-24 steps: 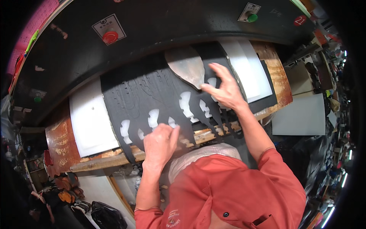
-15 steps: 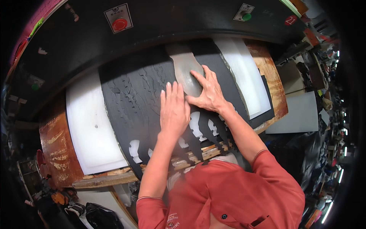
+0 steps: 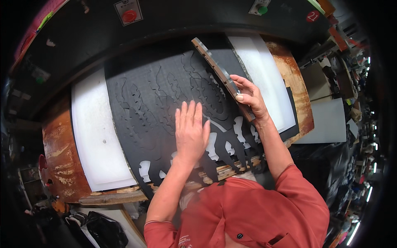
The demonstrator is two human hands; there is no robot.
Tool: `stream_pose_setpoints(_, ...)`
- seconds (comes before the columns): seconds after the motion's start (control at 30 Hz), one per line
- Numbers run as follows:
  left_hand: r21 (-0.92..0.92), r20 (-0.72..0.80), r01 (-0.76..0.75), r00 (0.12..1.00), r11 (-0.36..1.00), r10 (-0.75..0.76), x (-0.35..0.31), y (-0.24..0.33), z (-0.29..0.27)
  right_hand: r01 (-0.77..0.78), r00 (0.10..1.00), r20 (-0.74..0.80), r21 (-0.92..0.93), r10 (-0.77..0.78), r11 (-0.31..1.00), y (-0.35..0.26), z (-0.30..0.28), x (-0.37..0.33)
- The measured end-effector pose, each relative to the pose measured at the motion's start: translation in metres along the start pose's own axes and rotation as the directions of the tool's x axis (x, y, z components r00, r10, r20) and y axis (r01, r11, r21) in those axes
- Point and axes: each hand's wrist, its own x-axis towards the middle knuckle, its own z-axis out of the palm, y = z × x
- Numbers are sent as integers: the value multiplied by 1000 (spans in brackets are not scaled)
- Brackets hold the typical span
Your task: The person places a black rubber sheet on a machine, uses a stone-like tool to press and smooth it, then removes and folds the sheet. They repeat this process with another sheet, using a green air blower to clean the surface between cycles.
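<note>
A long, shoe-sole-like cutting die stands tilted on edge, raised off the sheet, in my right hand. My right thumb and fingers pinch its near part. Under it lies a black sheet of material, scored with several wavy cut outlines in rows. Scalloped cut-outs along its near edge let white show through. My left hand rests palm down on the middle of the sheet, fingers stretched out flat and nothing in them.
The sheet lies across a white cutting board on a worn wooden table. A dark machine beam spans the far side, bearing a red button and a green button. A grey panel stands at the right.
My right hand has lifted the die from lying flat on the sheet and tipped it up to the right, uncovering fresh outlines. My left hand stays on the sheet, fingers a little more spread.
</note>
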Motion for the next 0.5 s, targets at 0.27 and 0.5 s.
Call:
stream_pose_setpoints(0.27, 79, 241, -65, 969, 995, 44, 11, 17, 12, 88, 996, -6, 370, -92, 925, 10, -10, -1)
stream_pose_setpoints(0.5, 76, 221, -110, 971, 991, 91, 0, 9, 9, 221, 973, -106, 160, -206, 962, -9, -50, -14)
